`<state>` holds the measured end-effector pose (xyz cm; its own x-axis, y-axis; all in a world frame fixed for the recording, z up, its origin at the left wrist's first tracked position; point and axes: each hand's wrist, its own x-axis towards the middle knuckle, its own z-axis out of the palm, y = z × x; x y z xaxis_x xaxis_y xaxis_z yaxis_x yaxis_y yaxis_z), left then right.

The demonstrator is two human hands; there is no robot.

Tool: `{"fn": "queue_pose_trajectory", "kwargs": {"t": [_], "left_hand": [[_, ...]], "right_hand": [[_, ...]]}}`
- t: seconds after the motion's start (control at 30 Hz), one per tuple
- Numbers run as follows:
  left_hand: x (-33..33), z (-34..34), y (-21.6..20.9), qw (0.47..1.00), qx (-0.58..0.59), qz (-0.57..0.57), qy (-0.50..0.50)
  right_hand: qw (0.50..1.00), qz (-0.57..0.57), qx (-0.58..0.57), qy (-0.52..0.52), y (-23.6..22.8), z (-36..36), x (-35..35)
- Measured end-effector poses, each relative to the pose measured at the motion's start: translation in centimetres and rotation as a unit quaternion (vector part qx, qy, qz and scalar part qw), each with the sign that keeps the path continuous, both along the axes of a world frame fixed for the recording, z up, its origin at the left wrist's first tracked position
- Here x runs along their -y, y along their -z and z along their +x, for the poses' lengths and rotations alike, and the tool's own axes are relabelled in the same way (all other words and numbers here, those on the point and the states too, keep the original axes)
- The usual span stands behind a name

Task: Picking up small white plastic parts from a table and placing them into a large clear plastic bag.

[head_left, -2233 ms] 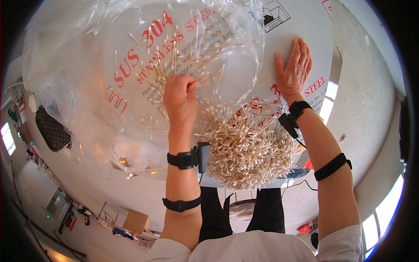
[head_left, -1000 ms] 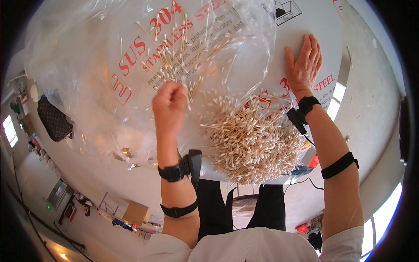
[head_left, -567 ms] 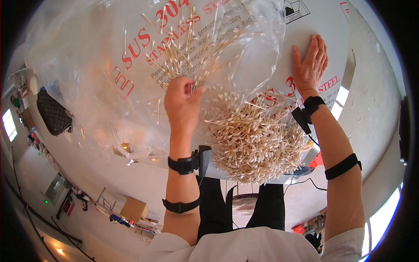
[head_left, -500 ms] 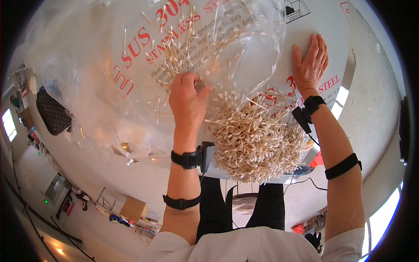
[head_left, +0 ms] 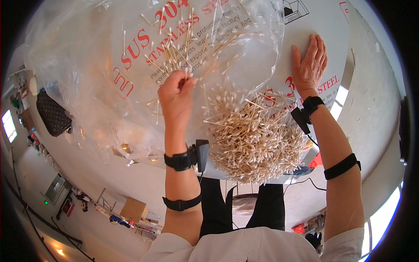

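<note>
The left hand (head_left: 176, 94) pinches a few cotton swabs (head_left: 189, 72) between thumb and fingers; scattered swabs (head_left: 173, 57) lie just beyond it. Well apart from it, the right hand (head_left: 309, 70) rests flat on the table (head_left: 283, 54), fingers extended. A large swab heap (head_left: 258, 142) sits between both hands, nearer the body. Clear plastic (head_left: 74, 83) spreads around the left hand.

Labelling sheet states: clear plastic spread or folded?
Spread, though wrinkled: the plastic fans wide over the left of the board, whose red print shows through.
</note>
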<state>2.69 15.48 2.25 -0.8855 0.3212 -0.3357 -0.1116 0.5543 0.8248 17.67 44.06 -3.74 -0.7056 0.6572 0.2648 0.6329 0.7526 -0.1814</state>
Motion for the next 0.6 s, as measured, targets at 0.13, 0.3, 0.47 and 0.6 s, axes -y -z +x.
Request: {"fn": "queue_pose_trajectory", "kwargs": {"t": [0.13,0.3,0.47,0.6], "left_hand": [[-2.3,-0.5,1.0,0.956,-0.184,-0.144,0.179],[-2.8,-0.2,-1.0,0.96,-0.123,-0.192,0.162],[-4.2,4.1,-5.7,0.946,0.123,0.035,0.299],[-5.9,4.1,-3.1,0.98,0.022,0.057,0.188]], "right_hand": [[1.0,-0.006,-0.003,0.002,0.1,-0.3,0.3],[1.0,-0.013,0.002,0.012,0.2,-0.4,0.4],[1.0,-0.007,0.014,0.015,0.1,0.3,-0.2],[1.0,-0.006,0.015,0.011,-0.2,0.0,0.0]]}}
